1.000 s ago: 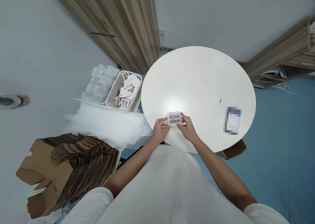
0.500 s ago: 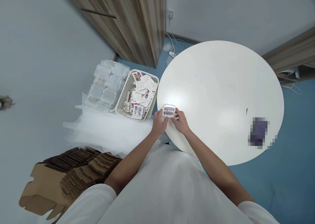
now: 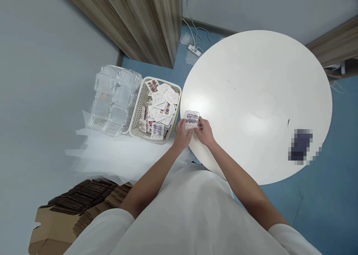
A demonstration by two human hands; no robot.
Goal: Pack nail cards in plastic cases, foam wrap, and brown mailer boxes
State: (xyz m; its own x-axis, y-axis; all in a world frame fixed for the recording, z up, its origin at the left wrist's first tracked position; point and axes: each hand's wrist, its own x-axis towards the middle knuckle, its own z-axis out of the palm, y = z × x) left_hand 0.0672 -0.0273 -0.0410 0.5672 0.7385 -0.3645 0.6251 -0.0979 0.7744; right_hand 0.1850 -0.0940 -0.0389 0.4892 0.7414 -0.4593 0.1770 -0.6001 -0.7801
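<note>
Left hand point(image 3: 181, 138) and right hand point(image 3: 205, 133): fingers clamped on clear case point(image 3: 192, 118), near 9 o'clock edge of white table point(image 3: 257, 87).

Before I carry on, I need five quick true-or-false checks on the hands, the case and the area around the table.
1. The left hand and right hand both touch the clear plastic case. True.
2. That case is empty. False: it shows rows of small dark pieces.
3. In view, the perforated basket of printed cards is left of the round white table. True.
4. The right hand is inside that basket. False: it is at the case.
5. The power strip lies on the blue floor. True.
</note>
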